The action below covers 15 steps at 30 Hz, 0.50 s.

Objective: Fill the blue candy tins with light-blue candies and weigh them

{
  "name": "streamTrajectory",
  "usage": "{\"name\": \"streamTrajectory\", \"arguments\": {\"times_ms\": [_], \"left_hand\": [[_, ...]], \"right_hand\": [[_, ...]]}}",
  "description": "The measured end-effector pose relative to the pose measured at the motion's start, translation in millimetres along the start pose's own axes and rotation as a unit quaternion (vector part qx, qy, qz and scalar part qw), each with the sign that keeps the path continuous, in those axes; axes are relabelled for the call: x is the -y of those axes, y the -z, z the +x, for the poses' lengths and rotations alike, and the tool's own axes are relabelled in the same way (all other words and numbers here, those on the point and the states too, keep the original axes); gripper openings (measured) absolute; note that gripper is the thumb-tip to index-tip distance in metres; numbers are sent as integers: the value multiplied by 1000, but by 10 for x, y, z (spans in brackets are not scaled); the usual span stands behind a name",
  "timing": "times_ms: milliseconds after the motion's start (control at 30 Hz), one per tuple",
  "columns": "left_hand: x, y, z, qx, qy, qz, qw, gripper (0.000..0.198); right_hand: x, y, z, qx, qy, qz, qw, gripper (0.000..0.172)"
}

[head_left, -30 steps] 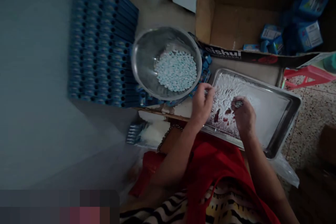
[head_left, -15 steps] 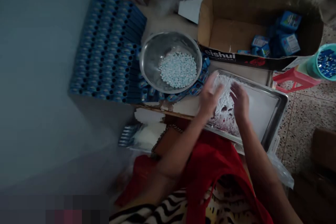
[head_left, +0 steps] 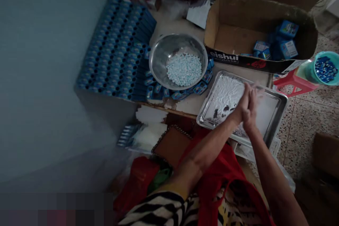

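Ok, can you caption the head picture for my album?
Left hand against right hand over a tray, a bowl of pale pieces nearby.

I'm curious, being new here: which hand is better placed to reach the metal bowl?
Probably the left hand: it lies nearer the metal bowl, while the right hand is beyond it, over the tray.

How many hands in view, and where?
2: the left hand and the right hand, pressed together above the metal tray. No others show; whether anything is between them is hidden.
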<state>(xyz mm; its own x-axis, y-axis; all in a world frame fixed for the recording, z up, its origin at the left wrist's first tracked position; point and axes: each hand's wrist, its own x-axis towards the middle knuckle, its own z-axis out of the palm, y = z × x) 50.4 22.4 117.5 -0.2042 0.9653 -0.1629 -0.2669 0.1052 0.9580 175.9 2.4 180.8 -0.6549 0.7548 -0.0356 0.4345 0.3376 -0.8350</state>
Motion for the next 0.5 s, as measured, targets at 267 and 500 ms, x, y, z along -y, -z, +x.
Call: {"name": "streamTrajectory", "arguments": {"times_ms": [267,500], "left_hand": [[-169,1923,-889,-123,99,332,930,56],[542,2108,-1144,-106,272,478,828,20]], "right_hand": [[-1085,-159,-1105,-239,-359,-210,877,64],[-1586,511,-1044,-201,-504,-178,821,50]]}}
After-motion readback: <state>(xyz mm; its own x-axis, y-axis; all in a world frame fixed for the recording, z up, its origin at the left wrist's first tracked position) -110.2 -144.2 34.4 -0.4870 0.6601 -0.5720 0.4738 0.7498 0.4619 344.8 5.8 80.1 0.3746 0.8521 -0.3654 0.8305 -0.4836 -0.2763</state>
